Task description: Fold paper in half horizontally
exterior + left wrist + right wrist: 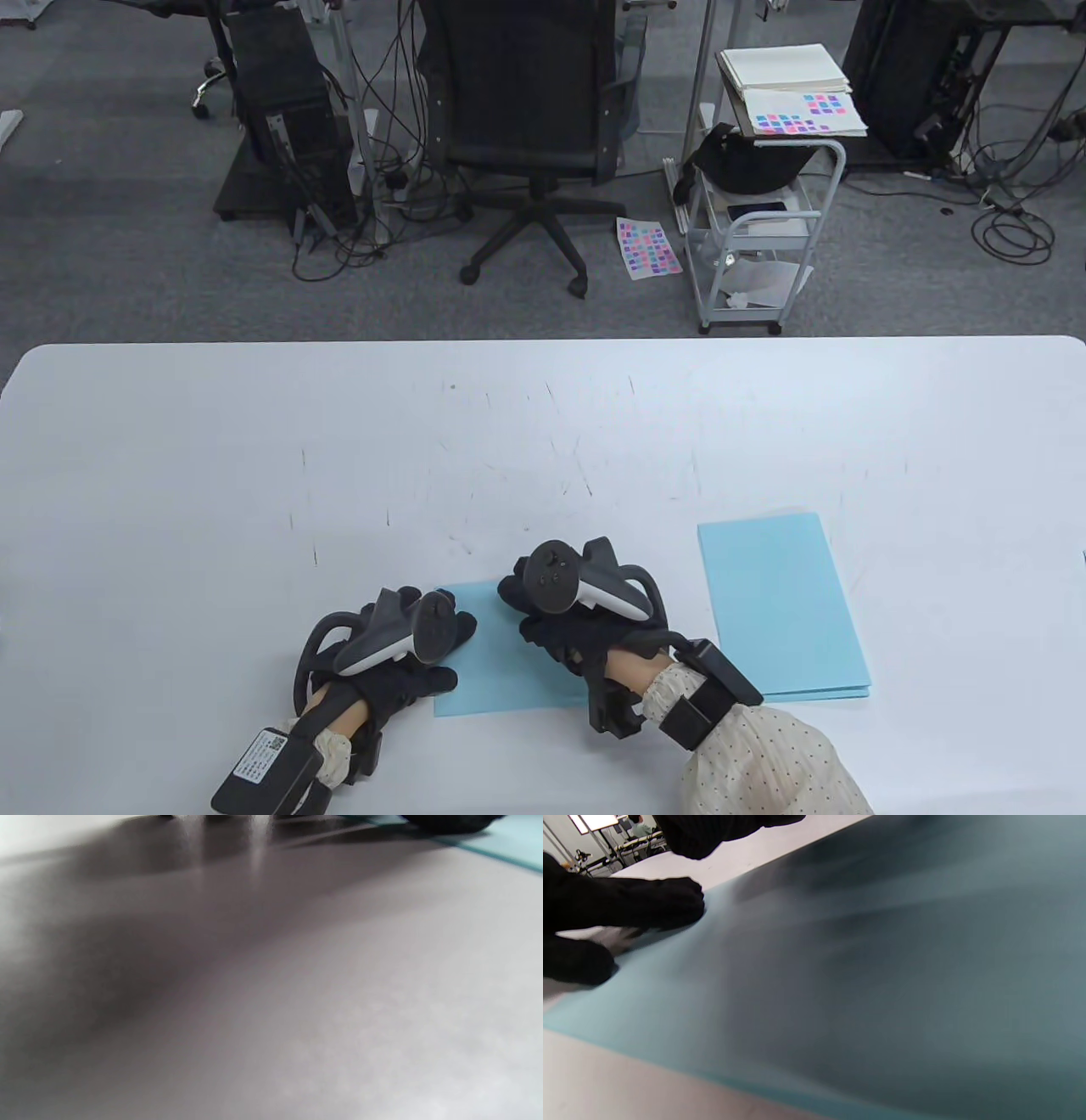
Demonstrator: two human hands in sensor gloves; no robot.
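Observation:
A light blue paper lies flat near the table's front edge, a small rectangle with both hands on it. My left hand rests on its left edge, fingers lying on the sheet. My right hand presses down on the paper's upper middle, its fingers hidden under the tracker. In the right wrist view the blue paper fills the frame, and the left hand's gloved fingers press on its far side. The left wrist view shows mostly blurred table with a strip of paper at the top right.
A stack of light blue sheets lies on the white table to the right of my hands. Beyond the far edge stand an office chair and a white cart.

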